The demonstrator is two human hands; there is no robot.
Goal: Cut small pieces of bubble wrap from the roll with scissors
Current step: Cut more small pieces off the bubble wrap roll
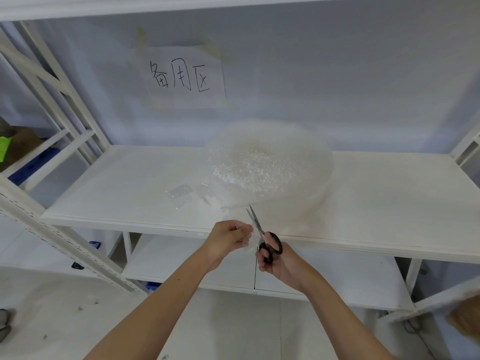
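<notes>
A big roll of clear bubble wrap point(270, 165) lies flat on the white shelf point(124, 193). A loose strip of it hangs over the shelf's front edge. My left hand point(228, 237) pinches that strip just in front of the edge. My right hand point(275, 261) grips black-handled scissors point(262, 235), with fingers through the handle loops. The blades point up and away into the strip, right beside my left fingertips. A few small cut pieces point(181, 194) lie on the shelf left of the roll.
A paper sign point(181, 76) with handwritten characters is taped to the back wall. White rack uprights point(65, 94) stand at the left, with a lower shelf point(197, 258) under my hands. A green item point(4, 149) sits on the neighbouring rack, far left.
</notes>
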